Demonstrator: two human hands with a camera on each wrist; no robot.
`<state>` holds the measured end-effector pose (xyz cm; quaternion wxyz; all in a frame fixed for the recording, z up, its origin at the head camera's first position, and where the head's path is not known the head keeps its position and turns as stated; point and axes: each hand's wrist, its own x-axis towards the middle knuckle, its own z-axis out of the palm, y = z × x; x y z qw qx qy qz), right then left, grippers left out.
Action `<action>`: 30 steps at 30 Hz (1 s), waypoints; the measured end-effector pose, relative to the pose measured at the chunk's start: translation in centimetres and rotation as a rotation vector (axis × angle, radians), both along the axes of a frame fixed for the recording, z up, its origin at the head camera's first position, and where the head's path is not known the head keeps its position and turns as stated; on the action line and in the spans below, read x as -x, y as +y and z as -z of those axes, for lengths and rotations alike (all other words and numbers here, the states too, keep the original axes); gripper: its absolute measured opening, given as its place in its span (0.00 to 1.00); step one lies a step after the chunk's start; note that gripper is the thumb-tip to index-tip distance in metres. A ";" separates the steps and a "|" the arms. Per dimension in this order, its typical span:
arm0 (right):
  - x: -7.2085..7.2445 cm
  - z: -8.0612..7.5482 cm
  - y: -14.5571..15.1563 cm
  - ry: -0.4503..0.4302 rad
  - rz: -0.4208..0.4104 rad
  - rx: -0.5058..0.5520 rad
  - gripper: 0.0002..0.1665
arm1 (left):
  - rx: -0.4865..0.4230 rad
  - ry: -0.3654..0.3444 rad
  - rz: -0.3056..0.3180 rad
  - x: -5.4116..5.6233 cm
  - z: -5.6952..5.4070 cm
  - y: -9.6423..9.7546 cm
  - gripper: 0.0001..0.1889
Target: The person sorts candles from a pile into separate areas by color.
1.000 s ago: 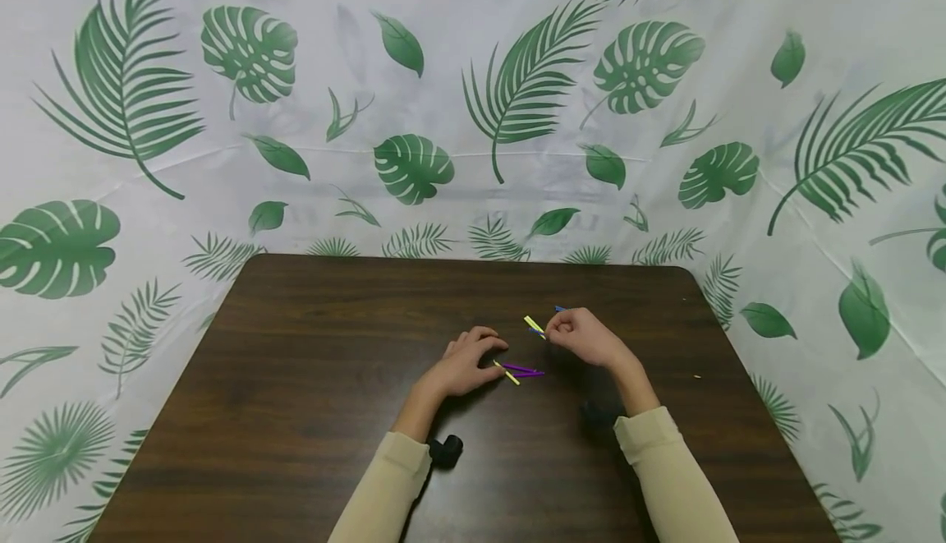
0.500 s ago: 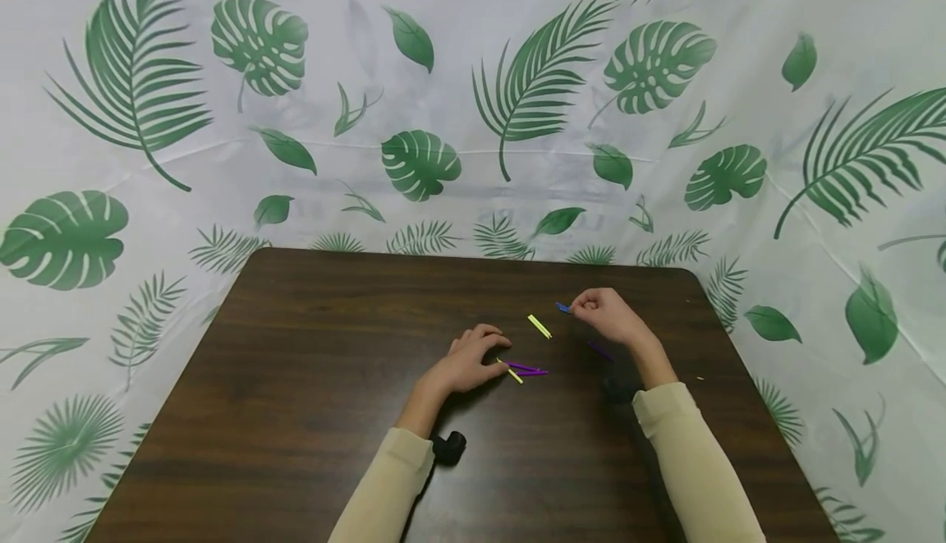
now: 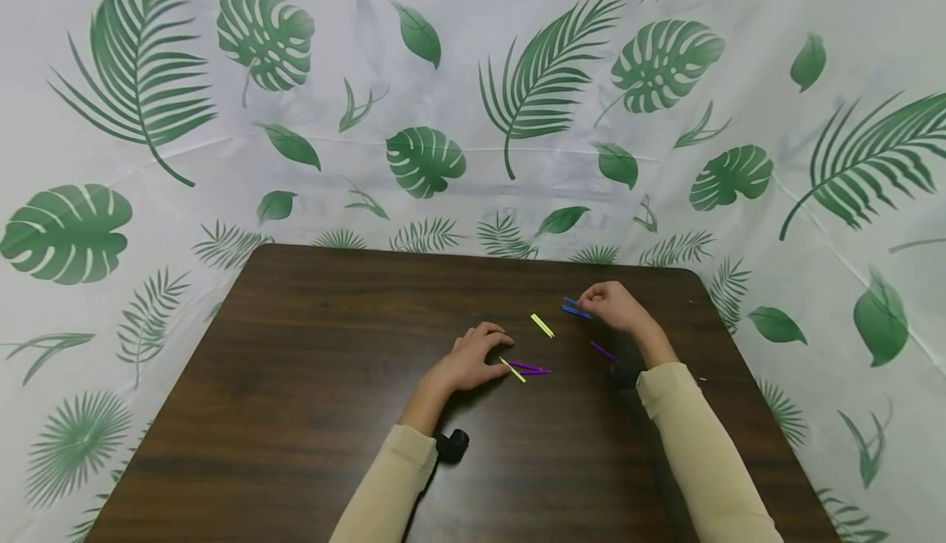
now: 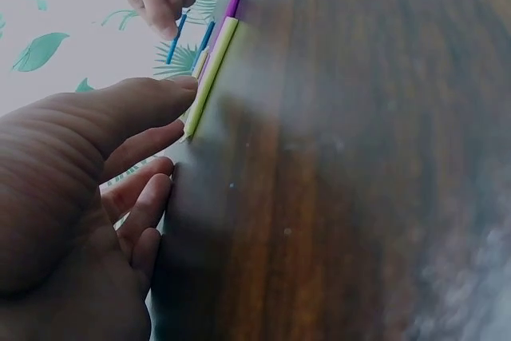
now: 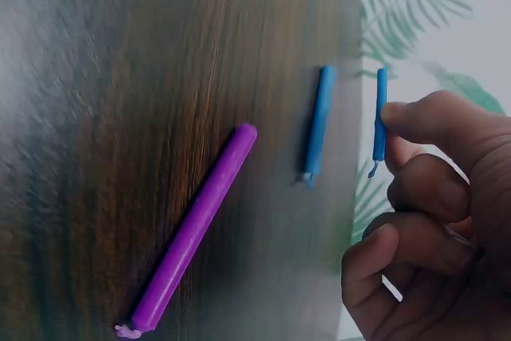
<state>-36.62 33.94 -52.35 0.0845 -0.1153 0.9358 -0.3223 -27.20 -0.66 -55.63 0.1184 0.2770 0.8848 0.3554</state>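
My right hand (image 3: 615,306) pinches a thin blue candle (image 5: 381,117) between thumb and forefinger, close over the far right of the table. Just below it lies more blue, a candle (image 5: 319,121) with its wick showing. A purple candle (image 5: 192,229) rests nearer, under the right wrist. My left hand (image 3: 473,358) lies at mid-table with fingers spread and bent a little. Its thumb tip is right at a yellow candle (image 4: 212,77), which overlaps two purple candles (image 3: 534,371) in the head view. Between the hands sits a bunch of yellow candles (image 3: 542,325), side by side.
The dark wooden table (image 3: 296,379) has a far edge against a white leaf-print cloth (image 3: 443,58). A tiny pale bit (image 3: 703,379) lies near the right edge. A small black camera (image 3: 452,446) is worn at the left wrist.
My right hand has moved away and to the right, carrying a blue candle from the yellow pair to the other blue. The purple candle under that wrist is uncovered. The left hand stays.
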 end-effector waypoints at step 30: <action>1.6 1.7 1.2 -0.119 0.024 -0.001 0.18 | -0.025 -0.051 0.000 0.4 -0.6 -0.4 0.25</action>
